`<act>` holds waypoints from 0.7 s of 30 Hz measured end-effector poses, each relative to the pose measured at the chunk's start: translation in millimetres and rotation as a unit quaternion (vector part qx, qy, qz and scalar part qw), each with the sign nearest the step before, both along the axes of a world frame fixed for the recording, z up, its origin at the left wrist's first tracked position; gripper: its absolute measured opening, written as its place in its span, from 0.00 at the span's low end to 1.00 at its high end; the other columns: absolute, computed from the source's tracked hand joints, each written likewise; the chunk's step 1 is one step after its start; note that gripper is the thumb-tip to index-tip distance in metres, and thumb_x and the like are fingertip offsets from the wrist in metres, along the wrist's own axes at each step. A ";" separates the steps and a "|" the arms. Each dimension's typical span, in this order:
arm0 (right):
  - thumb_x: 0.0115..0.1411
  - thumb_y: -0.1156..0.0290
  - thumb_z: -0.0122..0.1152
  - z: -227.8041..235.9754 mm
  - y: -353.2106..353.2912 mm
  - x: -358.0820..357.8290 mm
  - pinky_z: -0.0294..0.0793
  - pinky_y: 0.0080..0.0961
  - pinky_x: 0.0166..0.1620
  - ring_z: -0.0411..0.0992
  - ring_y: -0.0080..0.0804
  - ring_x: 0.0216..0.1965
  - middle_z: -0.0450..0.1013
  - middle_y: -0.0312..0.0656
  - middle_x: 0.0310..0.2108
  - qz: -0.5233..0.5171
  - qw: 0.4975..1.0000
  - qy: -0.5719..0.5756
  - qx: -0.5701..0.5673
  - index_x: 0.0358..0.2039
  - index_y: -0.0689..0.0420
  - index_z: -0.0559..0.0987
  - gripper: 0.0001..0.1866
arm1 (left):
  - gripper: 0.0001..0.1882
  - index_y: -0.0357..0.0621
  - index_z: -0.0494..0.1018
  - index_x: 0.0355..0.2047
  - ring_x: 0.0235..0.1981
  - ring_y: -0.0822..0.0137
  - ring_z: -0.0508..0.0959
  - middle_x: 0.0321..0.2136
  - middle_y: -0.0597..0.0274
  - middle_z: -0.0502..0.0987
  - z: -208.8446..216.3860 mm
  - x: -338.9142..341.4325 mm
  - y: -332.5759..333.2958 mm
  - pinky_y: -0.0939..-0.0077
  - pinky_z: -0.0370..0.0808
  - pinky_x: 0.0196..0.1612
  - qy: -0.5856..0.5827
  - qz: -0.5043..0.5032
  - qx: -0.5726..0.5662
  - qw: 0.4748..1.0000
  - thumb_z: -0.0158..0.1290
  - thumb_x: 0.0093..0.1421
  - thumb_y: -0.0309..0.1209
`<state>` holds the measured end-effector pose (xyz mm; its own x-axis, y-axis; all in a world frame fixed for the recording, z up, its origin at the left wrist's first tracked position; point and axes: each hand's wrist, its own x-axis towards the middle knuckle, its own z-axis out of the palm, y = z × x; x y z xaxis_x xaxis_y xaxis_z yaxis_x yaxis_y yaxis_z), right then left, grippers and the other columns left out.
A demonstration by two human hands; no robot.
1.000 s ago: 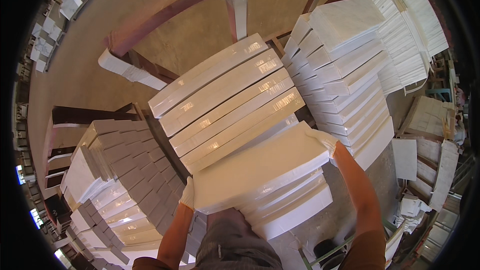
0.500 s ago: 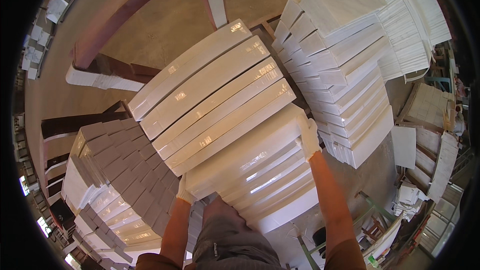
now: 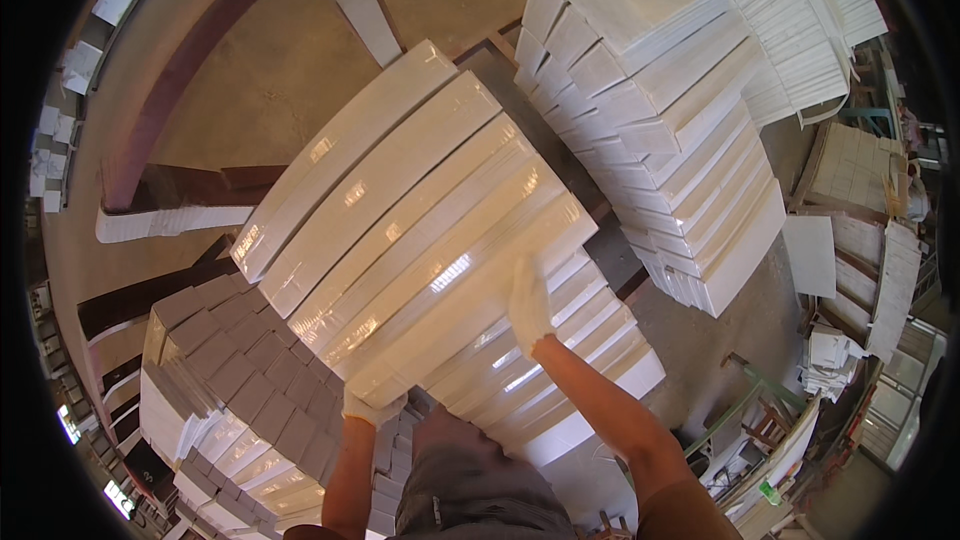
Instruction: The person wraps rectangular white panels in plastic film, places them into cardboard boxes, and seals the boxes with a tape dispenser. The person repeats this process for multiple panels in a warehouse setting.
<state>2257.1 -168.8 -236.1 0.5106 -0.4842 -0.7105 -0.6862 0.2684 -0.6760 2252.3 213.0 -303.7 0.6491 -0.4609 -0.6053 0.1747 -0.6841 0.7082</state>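
Observation:
Long white packs, wrapped in shiny clear film, lie side by side in a stack in front of me. My left hand (image 3: 374,406), in a pale glove, is closed at the left end of the nearest upper pack (image 3: 455,318); its fingertips are partly hidden. On the right part of that same pack lies my right hand (image 3: 530,308), also gloved. Its fingers look stretched out flat but are smeared by motion. Below the pack, a stepped row of more wrapped packs (image 3: 570,345) shows toward my right forearm.
A tall stack of white slabs (image 3: 690,190) rises at the right. Brownish-grey blocks (image 3: 235,360) are piled at the left. A dark-red metal frame (image 3: 165,110) curves round the far left. A green metal frame (image 3: 735,410) stands at the lower right.
The nearest upper pack now sits farther away, against the others, uncovering more of the packs below. My right hand has moved left from its right end onto its surface. The view has shifted slightly.

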 end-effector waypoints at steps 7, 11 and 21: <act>0.68 0.40 0.42 -26.5 7.8 -5.1 0.58 0.35 0.65 0.58 0.54 0.66 0.58 0.62 0.65 -0.115 0.991 -0.067 -0.012 0.64 0.76 0.55 0.46 | 0.14 0.54 0.75 0.43 0.36 0.65 0.80 0.36 0.66 0.80 8.5 21.1 -35.3 0.68 0.77 0.33 0.525 0.617 -0.201 0.551 0.43 0.65 0.43; 0.63 0.35 0.47 -17.0 -3.2 -6.5 0.71 0.31 0.52 0.71 0.45 0.51 0.67 0.55 0.56 -0.093 0.990 0.046 0.094 0.64 0.73 0.56 0.50 | 0.14 0.56 0.75 0.43 0.30 0.68 0.80 0.32 0.68 0.80 1.2 20.7 -23.9 0.74 0.75 0.26 0.509 0.604 -0.178 0.586 0.42 0.66 0.43; 0.66 0.47 0.54 54.1 -6.7 -179.1 0.76 0.31 0.39 0.74 0.29 0.35 0.73 0.44 0.42 -0.081 0.993 -0.065 0.050 0.67 0.61 0.59 0.39 | 0.13 0.46 0.75 0.42 0.31 0.62 0.79 0.34 0.60 0.80 33.1 8.5 -40.5 0.74 0.78 0.29 0.487 0.656 -0.211 0.537 0.46 0.68 0.40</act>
